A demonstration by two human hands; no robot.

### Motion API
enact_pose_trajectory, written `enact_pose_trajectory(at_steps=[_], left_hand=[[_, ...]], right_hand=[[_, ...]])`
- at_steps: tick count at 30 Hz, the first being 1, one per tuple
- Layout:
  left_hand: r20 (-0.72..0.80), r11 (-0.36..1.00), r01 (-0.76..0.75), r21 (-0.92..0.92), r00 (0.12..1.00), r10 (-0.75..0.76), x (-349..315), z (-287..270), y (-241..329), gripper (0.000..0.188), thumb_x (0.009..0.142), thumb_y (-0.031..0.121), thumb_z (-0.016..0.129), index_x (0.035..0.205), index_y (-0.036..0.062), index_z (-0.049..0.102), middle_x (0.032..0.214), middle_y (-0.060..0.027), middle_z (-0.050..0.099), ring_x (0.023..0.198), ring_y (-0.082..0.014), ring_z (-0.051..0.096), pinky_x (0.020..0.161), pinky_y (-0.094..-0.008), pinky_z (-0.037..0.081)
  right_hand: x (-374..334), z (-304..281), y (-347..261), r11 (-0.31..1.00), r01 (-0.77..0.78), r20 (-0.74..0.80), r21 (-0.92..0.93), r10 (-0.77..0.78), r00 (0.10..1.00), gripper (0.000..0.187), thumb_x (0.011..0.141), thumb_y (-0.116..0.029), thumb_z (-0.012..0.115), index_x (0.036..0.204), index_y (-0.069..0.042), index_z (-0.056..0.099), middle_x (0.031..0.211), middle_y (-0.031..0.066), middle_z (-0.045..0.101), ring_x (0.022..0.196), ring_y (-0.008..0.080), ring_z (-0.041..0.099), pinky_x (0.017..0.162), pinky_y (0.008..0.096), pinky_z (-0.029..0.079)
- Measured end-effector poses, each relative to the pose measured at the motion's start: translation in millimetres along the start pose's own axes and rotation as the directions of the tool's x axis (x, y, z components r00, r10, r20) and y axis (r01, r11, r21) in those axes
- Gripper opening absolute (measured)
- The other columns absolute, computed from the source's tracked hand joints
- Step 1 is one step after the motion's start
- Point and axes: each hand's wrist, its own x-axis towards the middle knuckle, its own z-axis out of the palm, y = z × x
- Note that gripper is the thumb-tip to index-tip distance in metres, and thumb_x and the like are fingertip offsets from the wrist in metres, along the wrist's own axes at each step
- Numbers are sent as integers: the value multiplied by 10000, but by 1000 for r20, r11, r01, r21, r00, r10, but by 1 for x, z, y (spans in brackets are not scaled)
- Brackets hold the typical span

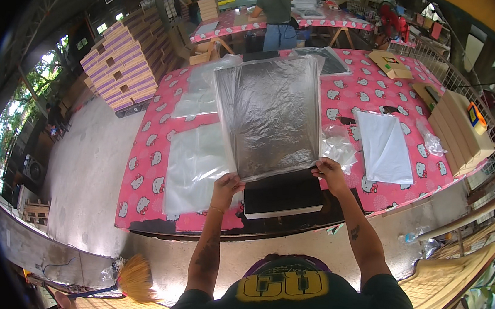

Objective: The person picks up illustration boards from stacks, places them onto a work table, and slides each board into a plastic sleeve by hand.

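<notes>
Film-covered panel held by its near corners above a crowded table

A straw broom (136, 277) lies on the person's side of the table (147, 166), to the left. Along the table's near edge runs a dark strip where the pink printed cover stops, and a black slab (282, 196) with a pale front side sits just inside that edge. Over the slab, both hands grasp the dark, shiny panel (274, 115) in clear film: the left hand (229, 183) pinches its near left corner, the right hand (329, 172) its near right. The panel stretches toward the far edge; whether it touches the slab cannot be told.

Left of it, flat clear bags (193, 167) run back from the near left corner, leaving a strip of pink cover along the left edge. To the right, crumpled clear plastic (339, 151) crowds the right hand; beyond a narrow pink gap lies a white sheet (383, 146). More pink cover separates that sheet from a cardboard box (456, 128) at the right edge, topped by an orange tape dispenser (476, 118).

An open carton (391, 64) lies near the far right corner. Past the left edge, stacked cartons (123, 61) rise from the floor. Beyond the far edge, a co-worker (274, 15) stands at a second table (329, 23).
</notes>
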Motion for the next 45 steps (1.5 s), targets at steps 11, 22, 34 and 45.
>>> enact_pose_trajectory(at_steps=[11, 22, 34, 45], left_hand=[[-137, 991, -25, 132, 990, 43, -3, 7, -26, 229, 892, 137, 607, 1039, -38, 608, 812, -64, 614, 704, -149, 635, 616, -254, 539], [-264, 961, -52, 273, 956, 127, -31, 27, -21, 187, 881, 124, 602, 1004, -16, 625, 603, -6, 501, 452, -62, 459, 387, -221, 362], [-237, 996, -60, -61, 971, 44, -70, 43, -16, 295, 859, 44, 626, 1136, -10, 540, 752, -29, 534, 637, -157, 615, 576, -256, 541], [-353, 993, 42, -107, 933, -77, -81, 42, -29, 163, 832, 58, 657, 932, 3, 541, 779, -97, 589, 649, -218, 655, 572, -274, 570]], right_hand=[[-15, -4, 29, 970, -25, -133, 241, 59, 989, 164, 920, -174, 589, 985, -23, 584, 824, 33, 585, 793, 178, 663, 711, 293, 556], [-36, 9, 30, 997, -52, -355, 54, 67, 933, 181, 886, -170, 611, 1015, -45, 605, 725, -10, 533, 521, 49, 486, 470, 179, 389], [-70, 22, 25, 988, 36, -392, 147, 25, 919, 170, 857, -104, 620, 1021, -67, 640, 870, -22, 585, 651, 45, 519, 546, 190, 418], [-82, 28, 51, 987, 137, -638, 83, -53, 768, 111, 856, -116, 658, 951, -65, 628, 758, -65, 561, 693, 30, 519, 584, 183, 403]])
